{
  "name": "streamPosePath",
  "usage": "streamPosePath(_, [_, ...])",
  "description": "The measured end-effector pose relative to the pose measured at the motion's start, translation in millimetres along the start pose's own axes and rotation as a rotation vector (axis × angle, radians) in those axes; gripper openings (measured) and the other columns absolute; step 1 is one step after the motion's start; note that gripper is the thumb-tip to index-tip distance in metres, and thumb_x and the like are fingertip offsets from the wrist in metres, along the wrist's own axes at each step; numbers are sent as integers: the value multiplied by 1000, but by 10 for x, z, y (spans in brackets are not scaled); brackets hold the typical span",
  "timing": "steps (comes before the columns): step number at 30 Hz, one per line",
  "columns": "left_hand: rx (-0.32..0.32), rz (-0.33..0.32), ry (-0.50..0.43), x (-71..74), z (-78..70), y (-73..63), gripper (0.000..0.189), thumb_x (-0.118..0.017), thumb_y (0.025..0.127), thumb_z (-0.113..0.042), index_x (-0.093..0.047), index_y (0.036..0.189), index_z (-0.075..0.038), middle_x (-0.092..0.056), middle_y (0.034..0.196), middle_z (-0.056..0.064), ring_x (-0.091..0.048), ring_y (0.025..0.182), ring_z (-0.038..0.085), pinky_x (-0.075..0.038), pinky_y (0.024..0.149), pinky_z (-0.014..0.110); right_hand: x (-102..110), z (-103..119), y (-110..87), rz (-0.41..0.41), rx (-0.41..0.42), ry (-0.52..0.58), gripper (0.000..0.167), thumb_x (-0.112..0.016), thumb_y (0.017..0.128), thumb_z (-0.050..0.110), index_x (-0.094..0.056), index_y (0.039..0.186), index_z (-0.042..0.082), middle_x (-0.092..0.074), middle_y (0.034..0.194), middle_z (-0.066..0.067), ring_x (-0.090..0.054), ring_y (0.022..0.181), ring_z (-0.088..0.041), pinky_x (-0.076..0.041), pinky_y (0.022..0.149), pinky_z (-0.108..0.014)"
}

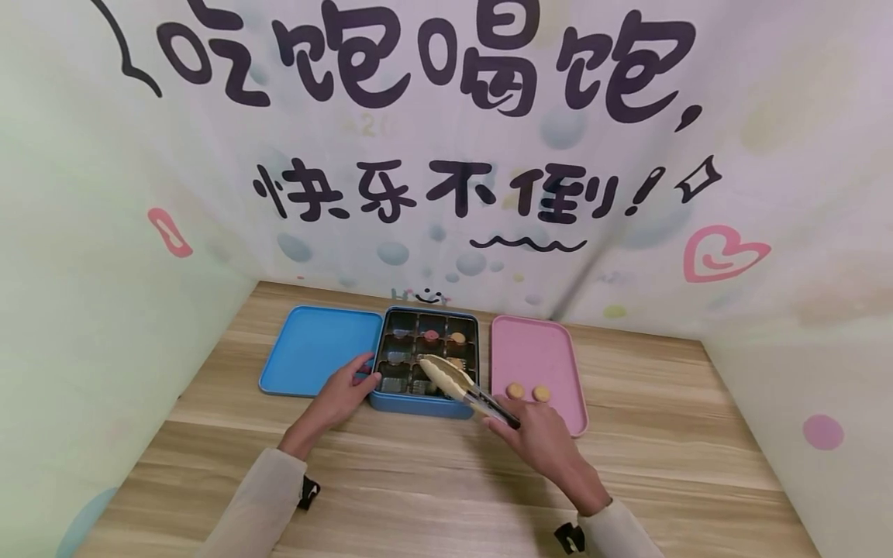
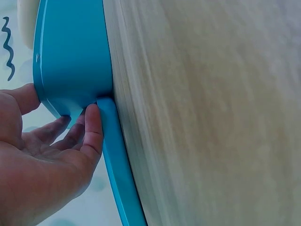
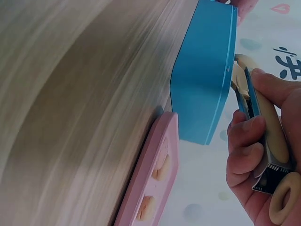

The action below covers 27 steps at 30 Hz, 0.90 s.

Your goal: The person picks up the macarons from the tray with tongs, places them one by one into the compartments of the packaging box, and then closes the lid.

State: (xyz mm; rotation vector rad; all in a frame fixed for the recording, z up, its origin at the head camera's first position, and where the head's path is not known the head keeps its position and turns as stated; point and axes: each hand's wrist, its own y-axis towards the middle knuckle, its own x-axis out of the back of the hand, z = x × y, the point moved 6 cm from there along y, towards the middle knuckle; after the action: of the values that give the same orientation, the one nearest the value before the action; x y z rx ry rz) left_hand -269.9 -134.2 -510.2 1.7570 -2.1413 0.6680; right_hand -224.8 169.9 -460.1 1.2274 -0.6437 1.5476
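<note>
In the head view my right hand (image 1: 540, 434) grips a pair of tongs (image 1: 446, 377) with cream tips and a metal and black handle. The tips hover over a blue tin (image 1: 422, 404) lined with a dark divided tray (image 1: 395, 378). A reddish cookie (image 1: 431, 335) and a tan cookie (image 1: 457, 338) lie in its far compartments; another tan piece (image 1: 456, 363) shows beside the tongs. Whether the tips hold anything is hidden. My left hand (image 1: 343, 395) rests against the tin's left side, thumb at the rim and fingers along the wall (image 2: 77, 56).
Right of the tin lies a pink lid (image 1: 533, 349) with two round tan cookies (image 1: 515, 390) near its front end. A blue lid (image 1: 324, 349) lies flat on the left, close against the tin. Behind the wooden table (image 1: 405, 480) stands a printed wall (image 1: 418, 139).
</note>
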Motion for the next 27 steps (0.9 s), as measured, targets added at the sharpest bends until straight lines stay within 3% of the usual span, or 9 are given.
streamPosePath(6, [-3, 1, -14, -1, -8, -12, 57, -48, 106, -25, -29, 155, -3, -44, 145, 28, -48, 130, 45, -46, 100, 54, 95, -125, -48, -62, -11, -12, 45, -75, 86, 43, -72, 124, 19, -48, 68, 4, -40, 57, -11, -36, 50, -26])
streamPosePath(10, [-2, -1, -15, -2, -8, -14, 57, -48, 106, -25, -30, 155, -3, -44, 145, 28, -48, 130, 45, -46, 100, 54, 160, -228, -103, -116, 20, -44, 50, -77, 84, 44, -72, 123, 13, -67, 80, -2, -52, 62, -9, -44, 54, -28])
streamPosePath(13, [-2, -3, -10, -2, -11, -14, 57, -48, 106, -26, -30, 155, -3, -45, 145, 27, -49, 129, 44, -46, 99, 54, 196, -324, -148, -116, 26, -71, 49, -77, 85, 40, -71, 120, 7, -69, 81, -1, -53, 61, -8, -44, 52, -27])
streamPosePath(17, [-1, -4, -6, -3, -14, -14, 57, -48, 106, -25, -30, 155, -3, -45, 144, 27, -49, 128, 44, -45, 99, 55, 230, -481, -205, -75, -25, -56, 36, -77, 86, 36, -64, 111, 14, -57, 74, 6, -47, 57, -6, -38, 48, -25])
streamPosePath(19, [1, -3, -8, -4, -15, -14, 57, -48, 106, -25, -30, 155, -3, -45, 144, 27, -49, 128, 43, -45, 99, 55, 242, -565, -238, -71, -56, -42, 37, -78, 86, 36, -61, 111, 15, -61, 77, 6, -52, 60, -5, -41, 50, -25])
streamPosePath(27, [0, -2, -4, -12, -4, -3, 57, -48, 106, -26, -29, 155, -4, -46, 144, 26, -50, 127, 42, -46, 98, 54, 297, -841, -366, -72, -113, -42, 70, -79, 82, 42, -50, 131, 2, -62, 91, -5, -54, 68, -12, -45, 57, -32])
